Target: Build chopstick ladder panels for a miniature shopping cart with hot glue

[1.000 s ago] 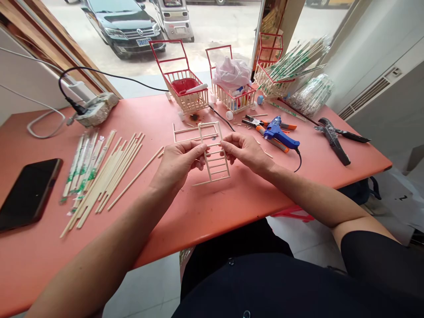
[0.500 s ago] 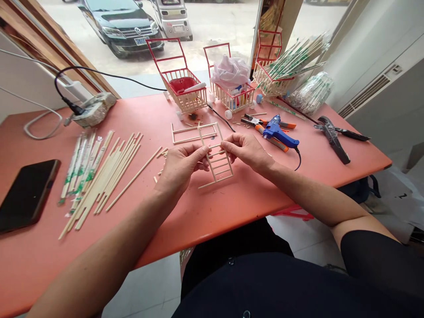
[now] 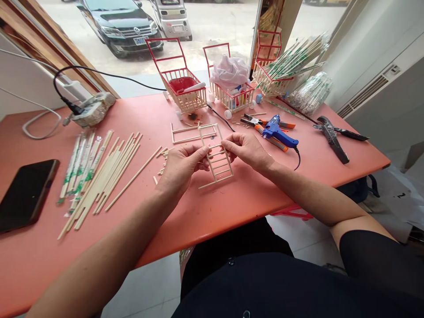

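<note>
Ladder-like wooden frame [image 3: 220, 166], more aslant between hands [image 3: 180, 165] [image 3: 251, 152]

Matt wooden frame [image 3: 219, 160], smooth tabletop [image 3: 212, 210]

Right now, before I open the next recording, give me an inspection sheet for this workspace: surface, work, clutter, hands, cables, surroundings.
Surface: pink table; dark smudge near the left cart.
Job's things: ladder-like frame in hand; second frame lying behind it; loose sticks at left.
Clutter: phone, pliers, glue gun, middle cart, right cart.
Hands: left hand and right hand each pinch one side of the ladder-like frame.
Cables: black cable arches from a plug at left; glue gun's cord curls below its handle.
Surroundings: parked car outside.
</note>
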`<state>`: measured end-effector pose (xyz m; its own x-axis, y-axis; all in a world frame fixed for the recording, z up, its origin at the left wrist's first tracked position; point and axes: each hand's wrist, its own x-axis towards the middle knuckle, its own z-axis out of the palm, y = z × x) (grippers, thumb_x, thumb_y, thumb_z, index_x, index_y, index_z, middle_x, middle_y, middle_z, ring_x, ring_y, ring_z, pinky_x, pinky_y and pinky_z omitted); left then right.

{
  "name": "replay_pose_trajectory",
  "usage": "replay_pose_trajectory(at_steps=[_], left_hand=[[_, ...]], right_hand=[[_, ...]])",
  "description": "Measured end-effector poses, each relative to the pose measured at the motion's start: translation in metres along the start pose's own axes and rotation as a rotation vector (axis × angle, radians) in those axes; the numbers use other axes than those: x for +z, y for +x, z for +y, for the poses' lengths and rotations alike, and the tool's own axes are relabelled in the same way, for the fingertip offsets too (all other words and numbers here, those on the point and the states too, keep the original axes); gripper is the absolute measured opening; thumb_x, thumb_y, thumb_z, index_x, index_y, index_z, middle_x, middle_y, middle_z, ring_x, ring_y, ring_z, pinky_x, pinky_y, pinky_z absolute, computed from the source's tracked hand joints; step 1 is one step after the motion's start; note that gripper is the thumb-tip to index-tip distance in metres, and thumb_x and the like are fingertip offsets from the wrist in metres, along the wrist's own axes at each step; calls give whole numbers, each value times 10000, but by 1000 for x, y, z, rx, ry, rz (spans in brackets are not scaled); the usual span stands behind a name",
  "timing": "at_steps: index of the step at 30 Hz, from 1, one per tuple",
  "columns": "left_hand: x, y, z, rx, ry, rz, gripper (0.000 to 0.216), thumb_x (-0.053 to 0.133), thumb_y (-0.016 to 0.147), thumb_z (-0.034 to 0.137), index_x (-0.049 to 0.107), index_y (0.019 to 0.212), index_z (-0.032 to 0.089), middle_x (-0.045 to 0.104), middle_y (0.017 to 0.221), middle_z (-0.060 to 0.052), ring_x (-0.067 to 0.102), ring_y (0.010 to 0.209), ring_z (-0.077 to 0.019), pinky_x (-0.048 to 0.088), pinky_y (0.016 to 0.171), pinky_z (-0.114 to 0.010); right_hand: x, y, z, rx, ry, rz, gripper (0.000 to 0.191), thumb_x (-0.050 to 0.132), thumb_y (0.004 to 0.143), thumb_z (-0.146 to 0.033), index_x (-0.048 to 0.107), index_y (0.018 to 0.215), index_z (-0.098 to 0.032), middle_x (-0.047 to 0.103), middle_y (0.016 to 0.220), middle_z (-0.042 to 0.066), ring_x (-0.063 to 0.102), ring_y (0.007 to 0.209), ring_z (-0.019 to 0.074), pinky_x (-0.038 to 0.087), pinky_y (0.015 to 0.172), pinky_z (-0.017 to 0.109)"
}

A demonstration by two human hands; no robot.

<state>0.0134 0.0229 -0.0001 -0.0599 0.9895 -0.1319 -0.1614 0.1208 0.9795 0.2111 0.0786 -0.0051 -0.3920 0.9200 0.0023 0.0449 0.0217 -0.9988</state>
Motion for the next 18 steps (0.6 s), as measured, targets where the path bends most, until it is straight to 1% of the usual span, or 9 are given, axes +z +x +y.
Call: replay_pose_trajectory(at_steps=[4, 7, 13, 18], left_hand=[[-5, 2, 1, -18, -15, -40, 401, 1036, 687, 460, 833, 791, 129, 743, 723, -58, 656, 614, -134, 598, 584, -266], [-6, 1, 3, -21, -12, -50, 428, 1032, 729, 500, 814, 780, 135, 724, 711, -55, 655, 617, -137, 599, 589, -269], [-2, -2, 5, -10, 25, -21, 347, 1021, 679, 396, 829, 807, 137, 746, 747, -42, 629, 603, -119, 581, 591, -267], [-1, -3, 5, -13, 38, 16, 327, 988, 660, 392, 830, 785, 136, 733, 696, -36, 617, 582, -115, 571, 587, -264]], right_hand=[[-1, -1, -3, 1, -2, 15, 372, 967, 976, -346, 722, 768, -159, 697, 683, -19, 645, 586, 80, 604, 549, 181], [-2, -1, -3, -3, -8, 20, 373, 963, 982, -367, 723, 783, -161, 703, 698, -12, 645, 599, 88, 622, 567, 196], [0, -1, -2, -20, -44, 0, 405, 967, 972, -412, 709, 775, -169, 696, 693, -13, 646, 608, 95, 633, 586, 215], [-1, -2, 0, -35, -42, -14, 436, 990, 928, -480, 732, 776, -164, 706, 686, -7, 652, 611, 97, 610, 567, 209]])
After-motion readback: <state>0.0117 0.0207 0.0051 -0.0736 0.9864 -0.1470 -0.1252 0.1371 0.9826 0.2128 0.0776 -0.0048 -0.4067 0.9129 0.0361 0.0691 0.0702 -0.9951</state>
